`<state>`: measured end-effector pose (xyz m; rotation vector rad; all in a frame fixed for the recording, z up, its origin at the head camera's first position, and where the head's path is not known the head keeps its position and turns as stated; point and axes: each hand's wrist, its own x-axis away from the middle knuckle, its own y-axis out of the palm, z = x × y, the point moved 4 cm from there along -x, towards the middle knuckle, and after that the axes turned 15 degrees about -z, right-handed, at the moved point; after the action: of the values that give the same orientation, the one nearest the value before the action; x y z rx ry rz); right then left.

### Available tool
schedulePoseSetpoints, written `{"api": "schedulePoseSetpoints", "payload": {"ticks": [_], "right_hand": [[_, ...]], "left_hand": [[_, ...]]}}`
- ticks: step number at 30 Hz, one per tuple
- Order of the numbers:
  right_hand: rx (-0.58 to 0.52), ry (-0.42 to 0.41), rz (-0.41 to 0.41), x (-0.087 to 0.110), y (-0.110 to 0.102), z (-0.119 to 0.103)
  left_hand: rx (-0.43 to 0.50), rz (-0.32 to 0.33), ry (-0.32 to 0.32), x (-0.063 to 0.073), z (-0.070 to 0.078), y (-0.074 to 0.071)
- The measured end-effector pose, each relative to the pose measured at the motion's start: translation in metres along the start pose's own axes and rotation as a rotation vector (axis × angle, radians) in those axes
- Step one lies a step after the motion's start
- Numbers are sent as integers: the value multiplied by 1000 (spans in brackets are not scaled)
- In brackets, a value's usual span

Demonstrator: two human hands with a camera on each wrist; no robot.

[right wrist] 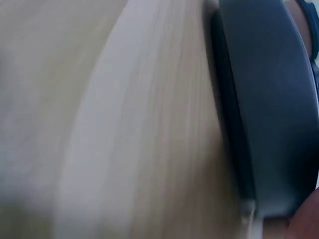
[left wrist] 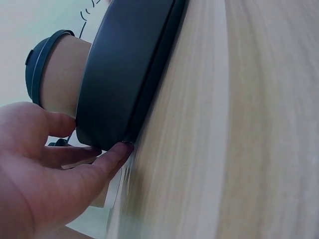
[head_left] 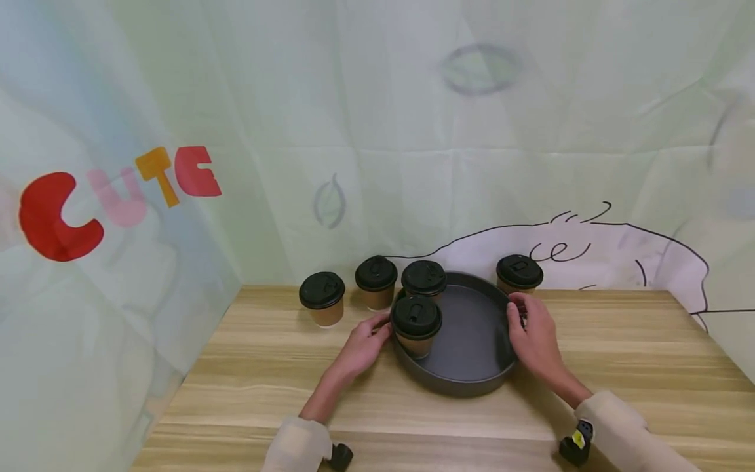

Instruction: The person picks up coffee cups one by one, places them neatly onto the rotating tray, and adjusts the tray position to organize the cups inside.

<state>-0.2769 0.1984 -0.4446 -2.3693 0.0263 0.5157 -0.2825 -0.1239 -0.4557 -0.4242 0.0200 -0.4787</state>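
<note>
A dark grey round tray (head_left: pixel 472 341) sits on the wooden table between both hands. My left hand (head_left: pixel 362 347) holds its left edge; in the left wrist view the thumb is at the rim and the fingertips (left wrist: pixel 119 149) reach the bottom edge. My right hand (head_left: pixel 535 331) grips the opposite edge, thumb at the rim; only a sliver of it shows in the right wrist view. Inside the tray's left part stands a lidded paper coffee cup (head_left: pixel 415 324). Right behind it is a second coffee cup (head_left: pixel 423 278), apparently also inside, its base hidden.
Two more lidded cups stand on the table left of the tray, one coffee cup (head_left: pixel 323 298) farther out and another cup (head_left: pixel 376 282) closer. Behind the tray's right edge is a further cup (head_left: pixel 519 272). A printed curtain (head_left: pixel 377 131) borders the table's back.
</note>
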Motion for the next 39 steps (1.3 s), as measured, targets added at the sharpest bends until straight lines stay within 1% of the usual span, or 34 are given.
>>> {"api": "schedulePoseSetpoints", "payload": {"ticks": [2,4,6,9,11,12,15,19,22,24,26,29,32,36,39], "right_hand": [[-22,94,-70,3,-4,10],[-43,192,-160,6,-6,17],[-61,264,-242,7,-8,22],[-92,316,-332,7,-9,25],[-111,316,-360,8,-10,24],[-123,316,-372,9,-10,24],[-207,341,-390,14,-10,23],[-378,425,-400,25,-8,25],[-470,474,-403,30,-7,26],[-488,490,-397,30,-8,27],[-510,483,-398,26,-9,29],[-537,468,-420,16,-12,32],[-576,471,-460,9,-12,35],[-586,475,-478,9,-12,36],[-593,453,-473,13,-12,35]], "left_hand": [[24,-3,6,1,1,1],[43,-5,11,1,3,2],[64,-7,18,2,4,3],[73,-7,17,3,4,4],[79,-9,14,4,4,4],[82,-11,13,4,3,4],[85,-14,14,5,2,4],[52,-8,13,6,3,5],[19,-1,3,7,3,4],[16,-1,-5,8,3,4],[23,-6,-4,7,3,4],[31,-10,-1,6,4,5],[28,-11,1,5,4,5],[29,-17,-4,4,4,6],[34,-19,-12,4,3,6]]}}
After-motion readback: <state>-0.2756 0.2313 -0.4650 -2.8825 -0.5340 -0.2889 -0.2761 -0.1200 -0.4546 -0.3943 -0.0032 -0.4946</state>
